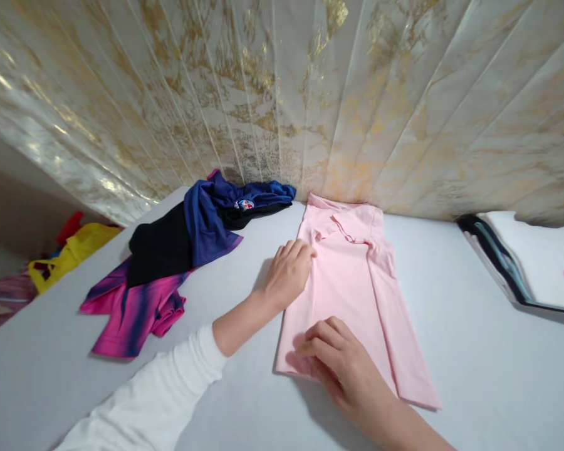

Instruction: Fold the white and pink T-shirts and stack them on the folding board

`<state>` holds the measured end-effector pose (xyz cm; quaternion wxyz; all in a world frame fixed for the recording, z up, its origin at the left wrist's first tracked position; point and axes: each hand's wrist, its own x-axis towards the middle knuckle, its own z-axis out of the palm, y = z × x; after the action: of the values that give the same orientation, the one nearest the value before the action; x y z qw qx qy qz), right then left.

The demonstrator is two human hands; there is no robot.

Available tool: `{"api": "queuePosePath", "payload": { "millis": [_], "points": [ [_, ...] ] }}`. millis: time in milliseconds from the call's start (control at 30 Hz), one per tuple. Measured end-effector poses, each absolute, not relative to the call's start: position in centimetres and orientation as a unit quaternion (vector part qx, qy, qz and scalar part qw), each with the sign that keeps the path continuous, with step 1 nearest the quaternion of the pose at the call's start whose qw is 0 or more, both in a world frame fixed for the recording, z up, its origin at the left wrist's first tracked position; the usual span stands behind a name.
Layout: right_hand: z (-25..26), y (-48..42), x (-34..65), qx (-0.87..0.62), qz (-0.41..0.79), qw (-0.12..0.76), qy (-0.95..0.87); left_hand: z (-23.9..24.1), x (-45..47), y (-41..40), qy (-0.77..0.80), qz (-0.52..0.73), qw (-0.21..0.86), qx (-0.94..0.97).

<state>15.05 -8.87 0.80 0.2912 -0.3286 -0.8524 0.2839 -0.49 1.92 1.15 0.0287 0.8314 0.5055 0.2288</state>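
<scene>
A pale pink shirt (pixel 357 294) lies folded lengthwise on the white table (pixel 474 351), collar toward the wall. My left hand (pixel 289 272) rests on its left edge near the top, fingers curled together over the fabric. At the shirt's near left corner my right hand (pixel 341 363) presses down, fingers bent and close together on the cloth. Neither hand lifts the shirt off the table.
A heap of blue, black and magenta garments (pixel 169 263) lies at the left. A stack of folded white clothes (pixel 536 263) sits at the right edge. Yellow and red cloth (pixel 73 250) lies beyond the table's left side. A marbled gold-and-white wall (pixel 310 94) backs the table.
</scene>
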Motion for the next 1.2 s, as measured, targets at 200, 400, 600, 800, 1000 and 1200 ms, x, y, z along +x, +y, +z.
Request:
{"api": "queuePosePath", "payload": {
  "millis": [200,400,600,800,1000,1200],
  "points": [
    [-0.1,-8.6,15.3,-0.348,0.310,0.280,-0.839,1.6,-4.5,-6.8,0.449,0.272,0.240,0.817],
    [0.2,-8.7,15.4,-0.355,0.326,0.270,-0.834,1.7,-6.3,-11.3,0.426,0.213,0.284,0.832],
    [1.5,-9.1,15.8,-0.326,0.338,0.232,-0.852,1.4,-5.8,-11.3,0.437,0.215,0.235,0.841],
    [0.6,-8.7,15.8,-0.301,0.332,0.261,-0.855,0.9,-6.1,-11.2,0.441,0.232,0.211,0.841],
    [-0.2,-8.2,15.8,-0.307,0.354,0.283,-0.837,0.5,-6.6,-11.4,0.392,0.215,0.164,0.879],
    [-0.4,-8.2,15.9,-0.312,0.357,0.283,-0.834,0.3,-6.6,-11.3,0.401,0.234,0.160,0.871]
  ]
}}
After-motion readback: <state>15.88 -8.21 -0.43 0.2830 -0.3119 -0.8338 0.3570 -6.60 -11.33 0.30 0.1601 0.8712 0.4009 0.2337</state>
